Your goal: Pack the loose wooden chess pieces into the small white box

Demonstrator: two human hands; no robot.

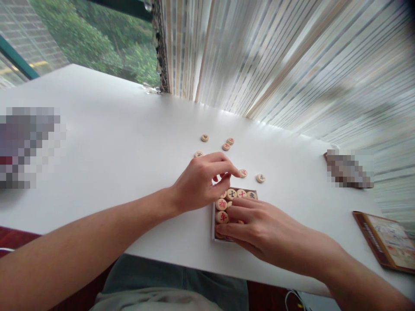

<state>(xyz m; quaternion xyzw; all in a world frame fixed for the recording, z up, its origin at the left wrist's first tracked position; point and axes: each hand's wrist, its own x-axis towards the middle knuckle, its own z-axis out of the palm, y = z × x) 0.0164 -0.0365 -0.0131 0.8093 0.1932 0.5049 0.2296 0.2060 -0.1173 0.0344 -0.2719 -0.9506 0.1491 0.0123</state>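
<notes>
My left hand [207,179] is above the upper left corner of a shallow box [213,224], its index finger reaching to the edge of a red-marked Chinese chess piece [243,173] on the table. Its thumb stands apart from the index finger, and I see nothing between them. Over the box lies my right hand [259,222], fingers spread across the pieces inside and covering many of them. Round pieces fill the box's visible part, among them a red-marked piece [221,217] by the right fingers and a black-marked piece [231,194] in the top row.
Loose pieces lie on the white table [123,142] beyond the box: a black-marked one [204,138], two red-marked ones [228,144], and another black-marked one [260,178] to the right. A brown-edged book [385,242] lies at the right. String curtains [259,56] hang along the far edge.
</notes>
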